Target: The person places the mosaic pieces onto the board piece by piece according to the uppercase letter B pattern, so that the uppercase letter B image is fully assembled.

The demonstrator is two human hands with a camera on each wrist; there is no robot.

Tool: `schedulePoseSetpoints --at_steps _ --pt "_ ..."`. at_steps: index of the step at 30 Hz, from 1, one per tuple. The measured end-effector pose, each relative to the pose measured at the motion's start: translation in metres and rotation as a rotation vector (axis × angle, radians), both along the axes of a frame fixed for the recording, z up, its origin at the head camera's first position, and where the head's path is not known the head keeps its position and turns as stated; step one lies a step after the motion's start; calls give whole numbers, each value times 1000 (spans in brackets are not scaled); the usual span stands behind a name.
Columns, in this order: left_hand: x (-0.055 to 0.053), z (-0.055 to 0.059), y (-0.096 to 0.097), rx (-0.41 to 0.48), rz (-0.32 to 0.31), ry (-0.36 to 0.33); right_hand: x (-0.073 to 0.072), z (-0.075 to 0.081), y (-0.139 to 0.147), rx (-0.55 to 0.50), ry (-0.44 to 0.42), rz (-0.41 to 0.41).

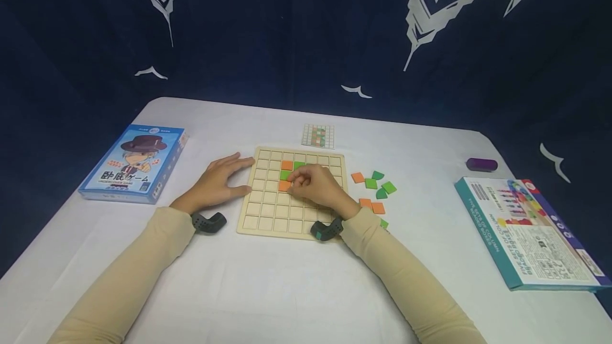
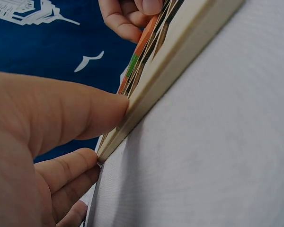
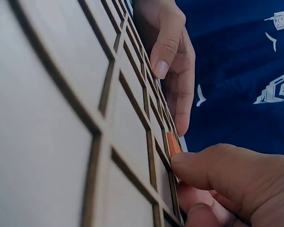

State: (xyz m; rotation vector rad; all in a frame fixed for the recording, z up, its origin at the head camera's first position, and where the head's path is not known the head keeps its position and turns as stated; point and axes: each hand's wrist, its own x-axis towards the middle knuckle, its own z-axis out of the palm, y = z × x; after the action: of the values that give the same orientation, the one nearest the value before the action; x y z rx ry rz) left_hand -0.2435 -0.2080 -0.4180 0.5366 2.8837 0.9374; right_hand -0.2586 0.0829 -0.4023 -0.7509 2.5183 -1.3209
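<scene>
A square wooden grid board (image 1: 265, 224) lies on the white table. Set in its cells are an upper orange tile (image 1: 287, 165), two green tiles (image 1: 299, 165) and a lower orange tile (image 1: 284, 186). My right hand (image 1: 313, 185) is over the board with fingers curled, the thumb and fingertips at the lower orange tile (image 3: 173, 143); the fingers cover neighbouring cells. At the board's left edge is my left hand (image 1: 217, 182), fingers spread, its thumb (image 2: 109, 111) and fingertips touching the rim.
Loose orange and green tiles (image 1: 371, 183) are scattered right of the board, some rounded. Behind it lies a small pattern card (image 1: 318, 136). A blue game box (image 1: 136, 163) is at left; a beaded-boxes package (image 1: 530, 232) and a purple cylinder (image 1: 482, 164) are at right.
</scene>
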Motion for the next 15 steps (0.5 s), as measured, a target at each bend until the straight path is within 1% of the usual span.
schedulePoseSetpoints --at_steps 4,6,10,15 --pt "0 0 0 -2 2 0 -1 0 1 -4 -4 12" --pt "0 0 0 -2 4 -2 -1 2 2 -14 -21 23" --pt "1 -1 0 -2 7 -7 0 6 7 -67 -105 41" --pt "1 -1 1 -2 11 -7 0 10 14 -170 -227 44"
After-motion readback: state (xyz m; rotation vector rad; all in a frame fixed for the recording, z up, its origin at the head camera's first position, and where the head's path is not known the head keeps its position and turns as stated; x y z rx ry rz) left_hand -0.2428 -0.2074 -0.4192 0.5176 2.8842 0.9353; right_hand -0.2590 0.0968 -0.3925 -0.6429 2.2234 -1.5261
